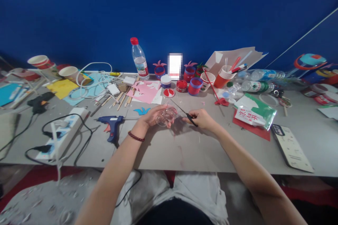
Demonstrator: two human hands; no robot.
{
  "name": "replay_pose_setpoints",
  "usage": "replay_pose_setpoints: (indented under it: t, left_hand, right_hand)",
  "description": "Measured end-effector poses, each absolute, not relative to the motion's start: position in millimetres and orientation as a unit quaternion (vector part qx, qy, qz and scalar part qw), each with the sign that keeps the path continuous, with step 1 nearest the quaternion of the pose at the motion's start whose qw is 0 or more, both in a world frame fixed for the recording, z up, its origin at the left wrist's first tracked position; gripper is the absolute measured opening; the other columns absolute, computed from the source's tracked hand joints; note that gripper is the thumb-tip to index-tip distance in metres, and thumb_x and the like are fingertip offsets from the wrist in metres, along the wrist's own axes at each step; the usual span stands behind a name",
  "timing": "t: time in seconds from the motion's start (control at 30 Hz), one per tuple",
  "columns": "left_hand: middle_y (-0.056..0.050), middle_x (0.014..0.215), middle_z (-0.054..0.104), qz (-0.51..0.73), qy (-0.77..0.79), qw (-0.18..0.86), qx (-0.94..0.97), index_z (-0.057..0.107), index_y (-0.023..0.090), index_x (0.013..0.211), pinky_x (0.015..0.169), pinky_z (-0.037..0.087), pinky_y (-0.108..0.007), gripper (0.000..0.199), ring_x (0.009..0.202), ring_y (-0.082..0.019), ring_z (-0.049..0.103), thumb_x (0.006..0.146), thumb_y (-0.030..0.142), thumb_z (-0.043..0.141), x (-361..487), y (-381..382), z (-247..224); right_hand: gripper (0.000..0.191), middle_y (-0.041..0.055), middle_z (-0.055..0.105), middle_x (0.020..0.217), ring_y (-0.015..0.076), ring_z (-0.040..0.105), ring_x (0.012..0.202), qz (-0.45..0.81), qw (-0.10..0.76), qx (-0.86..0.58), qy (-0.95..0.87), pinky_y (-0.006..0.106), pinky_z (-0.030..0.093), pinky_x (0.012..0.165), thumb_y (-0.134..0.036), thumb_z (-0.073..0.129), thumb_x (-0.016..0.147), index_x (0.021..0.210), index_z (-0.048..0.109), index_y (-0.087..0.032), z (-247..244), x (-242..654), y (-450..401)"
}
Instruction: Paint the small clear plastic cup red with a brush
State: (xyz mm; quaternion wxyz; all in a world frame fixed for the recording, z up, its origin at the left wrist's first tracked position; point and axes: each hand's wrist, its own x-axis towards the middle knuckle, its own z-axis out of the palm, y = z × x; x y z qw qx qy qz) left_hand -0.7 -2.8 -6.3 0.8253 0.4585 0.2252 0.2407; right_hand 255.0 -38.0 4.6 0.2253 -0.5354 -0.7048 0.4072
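Observation:
A clear plastic piece (164, 117), rounded like the end of a bottle, is in my left hand (155, 115), its fingers wrapped round it. My right hand (201, 119) grips black-handled scissors (190, 117) whose blades point up and left, close to the plastic's right side. Whether the blades touch the plastic I cannot tell. Left of my left hand lie a blue leaf-shaped cutout (142, 111) and a blue glue gun (114, 126). Behind my hands are an open red paint jar (181, 85) and its lid (169, 93).
A power strip (63, 133) with cables lies at the left. A plastic bottle (140, 61) stands at the back near pink paper (145, 90), small painted cups (195, 86) and orange-red paper cups (223, 78). At the right are several bottles, green paper (269, 117) and a phone (292, 149).

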Motion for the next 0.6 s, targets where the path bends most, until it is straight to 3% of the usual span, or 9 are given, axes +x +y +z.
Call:
replay_pose_setpoints:
  t: [0.27, 0.6]
  left_hand:
    - [-0.012, 0.08, 0.072, 0.227, 0.189, 0.836, 0.462, 0.068, 0.012, 0.106, 0.065, 0.054, -0.035, 0.061, 0.069, -0.025, 0.07, 0.08, 0.067, 0.066, 6.5, -7.5, 1.8]
    - [-0.011, 0.088, 0.073, 0.368, 0.21, 0.815, 0.395, 0.062, 0.014, 0.123, 0.081, 0.054, -0.04, 0.07, 0.08, -0.025, 0.072, 0.079, 0.069, 0.065, 15.2, -7.0, 3.9]
  right_hand:
    - [0.062, -0.0066, 0.031, 0.05, 0.0075, 0.027, 0.052, 0.432, 0.248, -0.545, -0.674, 0.025, 0.019, 0.047, -0.07, 0.07, 0.07, 0.053, 0.037, -0.021, 4.1, 249.5, -41.5]
    - [0.054, -0.0069, 0.04, 0.042, 0.007, 0.032, 0.036, 0.509, 0.279, -0.574, -0.577, 0.022, 0.022, 0.037, -0.068, 0.069, 0.074, 0.057, 0.045, -0.022, 5.2, 247.1, -41.7]
